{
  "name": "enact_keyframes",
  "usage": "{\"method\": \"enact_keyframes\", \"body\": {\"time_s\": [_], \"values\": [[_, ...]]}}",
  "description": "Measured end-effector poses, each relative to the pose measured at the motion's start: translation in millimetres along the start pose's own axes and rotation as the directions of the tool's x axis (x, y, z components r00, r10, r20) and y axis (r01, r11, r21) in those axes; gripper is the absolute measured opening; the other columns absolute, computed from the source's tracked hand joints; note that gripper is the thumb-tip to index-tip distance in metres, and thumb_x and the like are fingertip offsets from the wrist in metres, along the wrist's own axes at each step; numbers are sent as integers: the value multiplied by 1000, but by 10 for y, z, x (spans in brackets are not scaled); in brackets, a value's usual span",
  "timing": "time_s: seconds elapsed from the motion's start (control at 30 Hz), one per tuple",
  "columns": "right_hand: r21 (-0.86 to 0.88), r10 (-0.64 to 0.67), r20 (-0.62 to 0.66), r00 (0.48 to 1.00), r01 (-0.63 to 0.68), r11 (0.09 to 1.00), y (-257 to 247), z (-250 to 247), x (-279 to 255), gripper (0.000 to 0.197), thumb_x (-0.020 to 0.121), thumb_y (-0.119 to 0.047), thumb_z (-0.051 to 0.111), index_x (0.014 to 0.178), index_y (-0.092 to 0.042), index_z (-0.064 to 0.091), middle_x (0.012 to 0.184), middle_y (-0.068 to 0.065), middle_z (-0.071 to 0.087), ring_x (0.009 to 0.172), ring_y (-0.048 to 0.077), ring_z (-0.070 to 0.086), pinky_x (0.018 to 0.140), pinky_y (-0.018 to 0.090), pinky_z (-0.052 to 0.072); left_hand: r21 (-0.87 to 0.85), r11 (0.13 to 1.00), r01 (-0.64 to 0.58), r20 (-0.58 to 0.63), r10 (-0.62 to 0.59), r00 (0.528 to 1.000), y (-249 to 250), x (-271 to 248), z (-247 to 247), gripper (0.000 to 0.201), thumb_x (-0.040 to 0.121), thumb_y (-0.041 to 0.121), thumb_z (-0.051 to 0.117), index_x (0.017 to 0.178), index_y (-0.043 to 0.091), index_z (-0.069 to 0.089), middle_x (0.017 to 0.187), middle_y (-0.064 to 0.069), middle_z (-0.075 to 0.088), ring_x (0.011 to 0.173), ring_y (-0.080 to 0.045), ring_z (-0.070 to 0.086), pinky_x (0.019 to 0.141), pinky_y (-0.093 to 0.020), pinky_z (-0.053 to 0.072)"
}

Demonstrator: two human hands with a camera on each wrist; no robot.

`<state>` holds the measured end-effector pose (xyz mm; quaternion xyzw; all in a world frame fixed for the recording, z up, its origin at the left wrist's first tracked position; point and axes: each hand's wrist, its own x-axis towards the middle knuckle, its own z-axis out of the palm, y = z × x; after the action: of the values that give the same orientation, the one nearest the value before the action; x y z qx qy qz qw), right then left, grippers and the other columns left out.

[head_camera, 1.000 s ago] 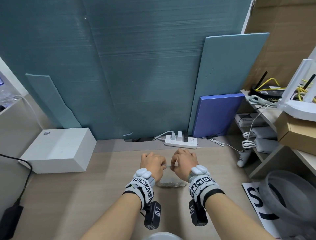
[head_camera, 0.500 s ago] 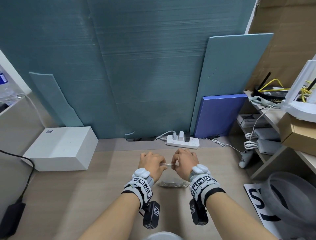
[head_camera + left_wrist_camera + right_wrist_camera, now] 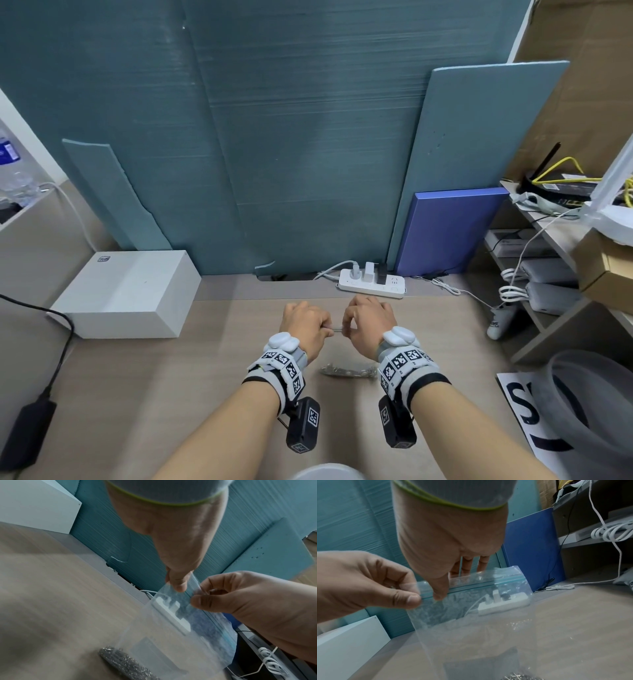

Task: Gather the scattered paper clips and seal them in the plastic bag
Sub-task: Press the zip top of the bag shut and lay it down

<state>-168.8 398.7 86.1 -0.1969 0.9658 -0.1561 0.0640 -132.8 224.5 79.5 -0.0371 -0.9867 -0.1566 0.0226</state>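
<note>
A clear zip plastic bag (image 3: pixel 471 622) hangs upright over the wooden desk (image 3: pixel 171 394), and its bottom reaches the desk. Silver paper clips (image 3: pixel 347 371) lie heaped in its bottom, also seen in the left wrist view as paper clips (image 3: pixel 123 661). My left hand (image 3: pixel 308 325) pinches the bag's top left corner between thumb and fingers. My right hand (image 3: pixel 366 323) pinches the blue zip strip (image 3: pixel 488 582) just beside it, thumb in front and fingers behind. The two hands are nearly touching. The zip to the right of my thumb looks pressed together.
A white box (image 3: pixel 126 294) stands at the back left and a white power strip (image 3: pixel 371 284) lies just beyond my hands. Shelves with cables (image 3: pixel 548 274) and a grey bin (image 3: pixel 589 404) are on the right. A black adapter (image 3: pixel 27 431) lies at the left edge.
</note>
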Motion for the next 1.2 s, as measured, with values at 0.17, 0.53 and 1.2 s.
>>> {"method": "enact_keyframes", "body": {"time_s": [0.17,0.53,1.2], "values": [[27,27,4,1000,-27,999,102,14,122,20,83,-48,77,97,-37,70,114,-16,51,116,12,46,95,35,33,-74,996,55,-5,-56,998,-139,87,64,19,88,44,72,80,27,69,77,19,59,97,-11,50,90,-31,29],[192,392,-15,920,-382,904,509,192,443,116,67,-50,90,158,-29,22,149,4,37,140,28,42,113,43,38,-243,920,309,13,-315,949,-455,492,319,36,86,51,72,115,32,62,107,11,63,100,-16,61,89,-37,46],[275,488,513,706,-673,686,1079,1180,455,11,100,-24,52,101,-14,55,97,9,67,87,26,64,72,34,47,-160,695,701,704,-418,575,-581,443,1233,23,90,12,65,109,5,54,101,-13,69,85,-23,69,71,-39,61]]}}
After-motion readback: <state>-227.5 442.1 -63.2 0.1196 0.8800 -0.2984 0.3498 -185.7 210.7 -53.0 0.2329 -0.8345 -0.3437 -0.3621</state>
